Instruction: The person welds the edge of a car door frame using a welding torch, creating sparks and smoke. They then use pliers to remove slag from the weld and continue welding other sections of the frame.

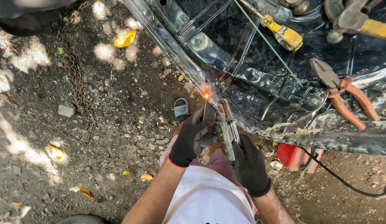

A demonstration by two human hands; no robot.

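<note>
Dusty ground [118, 137] strewn with stones and dry leaves runs under the edge of a black sheet-metal panel [259, 83], which fills the upper right of the view and is dappled with sunlight. At the panel's lower rim a welding spark [206, 95] glows orange.

Both hands wear black gloves. The left hand [192, 140] is curled shut around a dark flat piece [209, 124] held upright, its top end almost at the spark. The right hand [249, 166] grips the electrode holder [227, 126], fingers wrapped tight on its lower handle. The holder's long axis runs from that hand up and slightly to the left, its upper end close by the panel rim just right of the spark. So the glowing spot lies ahead of and above both hands, a little nearer the left hand than the right, and the two hands sit just beside each other.

On the panel lie pliers with orange handles [346, 97], a yellow-handled screwdriver [284, 35] and a hammer [355, 20]; a thin green wire [267, 41] crosses it diagonally. A rusty chain [76, 79] trails over the dirt at left. A red container [294, 157] sits under the panel's edge, with a black cable [346, 182] running off to the right. A grey sandal [181, 108] shows near the spark.
</note>
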